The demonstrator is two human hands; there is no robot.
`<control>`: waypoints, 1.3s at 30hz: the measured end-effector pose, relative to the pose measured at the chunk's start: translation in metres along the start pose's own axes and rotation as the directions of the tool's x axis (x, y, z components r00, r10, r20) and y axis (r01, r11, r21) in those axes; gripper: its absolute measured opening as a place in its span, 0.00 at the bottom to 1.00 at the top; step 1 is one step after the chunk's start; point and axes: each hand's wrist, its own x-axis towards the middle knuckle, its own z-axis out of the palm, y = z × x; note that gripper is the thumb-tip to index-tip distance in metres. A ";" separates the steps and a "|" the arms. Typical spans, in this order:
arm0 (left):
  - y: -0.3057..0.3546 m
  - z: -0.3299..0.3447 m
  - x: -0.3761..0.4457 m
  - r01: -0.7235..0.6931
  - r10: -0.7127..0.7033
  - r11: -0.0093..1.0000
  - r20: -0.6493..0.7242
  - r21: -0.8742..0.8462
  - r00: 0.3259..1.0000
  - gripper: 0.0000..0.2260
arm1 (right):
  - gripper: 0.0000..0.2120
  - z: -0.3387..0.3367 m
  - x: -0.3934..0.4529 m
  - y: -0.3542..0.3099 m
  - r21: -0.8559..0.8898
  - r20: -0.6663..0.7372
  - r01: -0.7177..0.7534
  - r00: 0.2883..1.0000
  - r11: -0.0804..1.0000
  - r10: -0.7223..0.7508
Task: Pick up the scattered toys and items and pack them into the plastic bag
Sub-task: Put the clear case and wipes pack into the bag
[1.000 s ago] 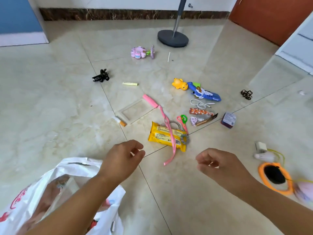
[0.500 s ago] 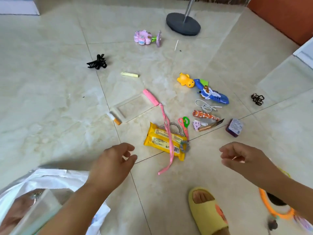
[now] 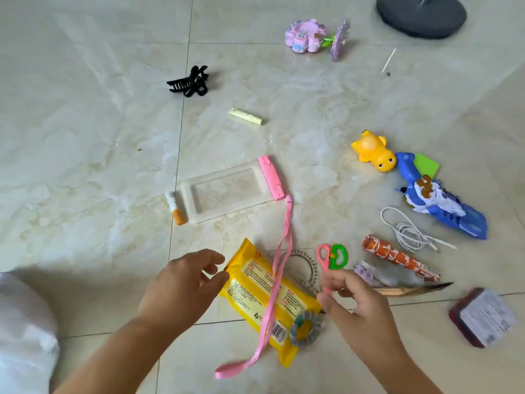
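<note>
Floor: pale marbled tile (image 3: 85, 137) with dark grout lines; glossy, glare patches at centre.
Stand base: dark round base (image 3: 420, 15) at the top right edge, partly cut off.
Plastic bag: white plastic bag (image 3: 25, 331) at the lower left edge, blurred, contents not readable.
Left hand: left hand (image 3: 181, 288) reaches forward from the lower left, palm down, fingers loosely bent, fingertips at the near-left corner of the yellow packet (image 3: 267, 302); contact cannot be confirmed; nothing held.
Right hand: right hand (image 3: 360, 305) reaches in from the lower right, fingers curled around the pink shaft of the toy scissors (image 3: 332, 258); green and pink handle loops stick out above the fingers.
Yellow packet: lies flat between the two hands, a pink lanyard (image 3: 279, 282) draped across it, a grey-blue scrunchie (image 3: 305, 327) on its near end.
Phone pouch: clear phone pouch (image 3: 227, 191) with pink clasp, beyond the packet, joined to the lanyard; an orange-tipped tube (image 3: 176, 209) just beside its left edge.
Far items: black hair claw (image 3: 189, 82), yellow chalk stick (image 3: 245, 116), pink flower toy (image 3: 306, 36).
Right-side items: yellow bear toy (image 3: 372, 150) touching a blue water gun (image 3: 437, 197); white cable (image 3: 409, 231); orange patterned roll (image 3: 397, 258); dark red box (image 3: 483, 317), blurred.
</note>
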 end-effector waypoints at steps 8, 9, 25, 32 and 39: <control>0.023 0.038 0.042 0.077 -0.075 0.993 -0.019 0.090 0.997 0.11 | 0.12 0.016 0.045 0.014 0.075 -0.045 0.059 0.997 0.995 -0.056; 0.024 0.044 0.048 0.074 -0.069 0.992 -0.049 0.104 0.996 0.13 | 0.12 0.019 0.048 0.017 0.073 -0.041 0.070 0.997 0.995 -0.067; 0.031 0.062 0.103 -0.250 0.314 0.946 -0.402 0.205 0.860 0.04 | 0.11 0.016 0.052 0.040 0.004 -0.158 0.090 0.984 0.996 -0.088; 0.027 0.016 0.184 -0.189 0.264 0.958 -0.407 0.215 0.874 0.13 | 0.17 0.029 0.061 0.032 -0.005 -0.082 0.113 0.990 0.994 -0.113; -0.007 0.021 0.223 -0.060 0.031 0.817 0.060 0.574 0.998 0.58 | 0.22 0.037 0.062 0.031 -0.033 -0.101 0.105 0.989 0.994 -0.107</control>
